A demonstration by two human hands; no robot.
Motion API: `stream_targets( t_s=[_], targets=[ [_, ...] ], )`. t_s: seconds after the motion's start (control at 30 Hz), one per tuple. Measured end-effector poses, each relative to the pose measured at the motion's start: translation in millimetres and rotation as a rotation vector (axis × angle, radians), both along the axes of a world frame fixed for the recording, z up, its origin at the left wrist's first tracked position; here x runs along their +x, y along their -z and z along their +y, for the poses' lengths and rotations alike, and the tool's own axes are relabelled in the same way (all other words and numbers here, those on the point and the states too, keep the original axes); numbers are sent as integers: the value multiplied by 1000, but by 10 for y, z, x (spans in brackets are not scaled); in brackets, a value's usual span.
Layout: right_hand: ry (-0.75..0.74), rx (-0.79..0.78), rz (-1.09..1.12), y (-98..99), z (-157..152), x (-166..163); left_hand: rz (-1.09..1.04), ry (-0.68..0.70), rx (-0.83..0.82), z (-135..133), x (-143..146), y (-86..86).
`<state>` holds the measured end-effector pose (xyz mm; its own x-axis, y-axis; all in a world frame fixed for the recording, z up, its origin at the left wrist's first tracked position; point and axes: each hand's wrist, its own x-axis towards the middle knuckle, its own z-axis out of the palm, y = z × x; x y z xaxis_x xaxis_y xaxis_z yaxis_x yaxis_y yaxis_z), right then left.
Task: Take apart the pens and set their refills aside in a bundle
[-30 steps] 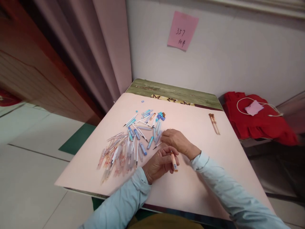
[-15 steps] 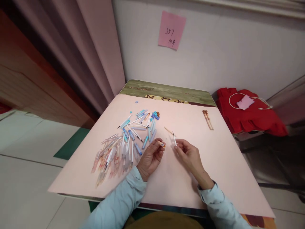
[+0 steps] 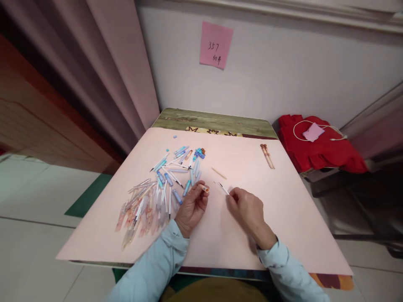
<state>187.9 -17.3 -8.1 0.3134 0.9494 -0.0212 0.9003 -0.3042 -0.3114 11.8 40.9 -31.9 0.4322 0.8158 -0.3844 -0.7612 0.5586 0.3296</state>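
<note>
My left hand (image 3: pixel 192 206) is closed around a short cream pen barrel piece (image 3: pixel 205 188), its open orange-rimmed end facing right. Between the thumb and fingers of my right hand (image 3: pixel 247 209) is a white pen refill (image 3: pixel 223 188). The refill's dark tip points up and left toward the barrel piece, with a gap between them. A thin beige stick-like pen part (image 3: pixel 219 173) lies on the pink table cover just beyond both hands. Left of my left hand are loose white refills (image 3: pixel 170 202) and blue barrel pieces (image 3: pixel 177 196).
Clear and pinkish pen barrels (image 3: pixel 132 222) are heaped at the left of the table cover (image 3: pixel 252 256). Small blue and brown pieces (image 3: pixel 199 153) cluster farther back. Two brown-topped pens (image 3: pixel 267 156) lie at the right. Beside the table is a red cloth-covered stool (image 3: pixel 321 147) with a white cable.
The refill in my right hand has swung from nearly upright to slanting left, toward the barrel piece. My left hand keeps its hold. The whole view has shifted slightly.
</note>
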Motion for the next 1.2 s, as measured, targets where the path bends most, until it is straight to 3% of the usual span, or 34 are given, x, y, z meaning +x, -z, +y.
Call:
stream_targets(
  t_s=[0.13, 0.4, 0.57, 0.7, 0.83, 0.97, 1.1, 1.2],
  targets=[
    [-44, 32, -122, 10, 155, 15, -30, 50, 54, -5, 9, 20],
    [-75, 117, -120, 124, 776, 9, 36, 84, 80, -10, 7, -11],
    [-71, 260, 132, 81, 462, 358, 40, 79, 110, -29, -3, -25],
    [-28, 206, 350, 85, -133, 685, 52, 77, 150, -39, 36, -20],
    [14, 121, 419, 146, -550, 721, 42, 78, 145, -26, 81, 11],
    [-15, 112, 338, 103, -531, 582, 37, 90, 145, -20, 90, 35],
    [-120, 62, 214, 46, -277, 354, 61, 74, 149, -36, 75, 39],
    [-142, 24, 97, 113, -85, 175, 70, 72, 141, -43, 64, 39]
  ],
)
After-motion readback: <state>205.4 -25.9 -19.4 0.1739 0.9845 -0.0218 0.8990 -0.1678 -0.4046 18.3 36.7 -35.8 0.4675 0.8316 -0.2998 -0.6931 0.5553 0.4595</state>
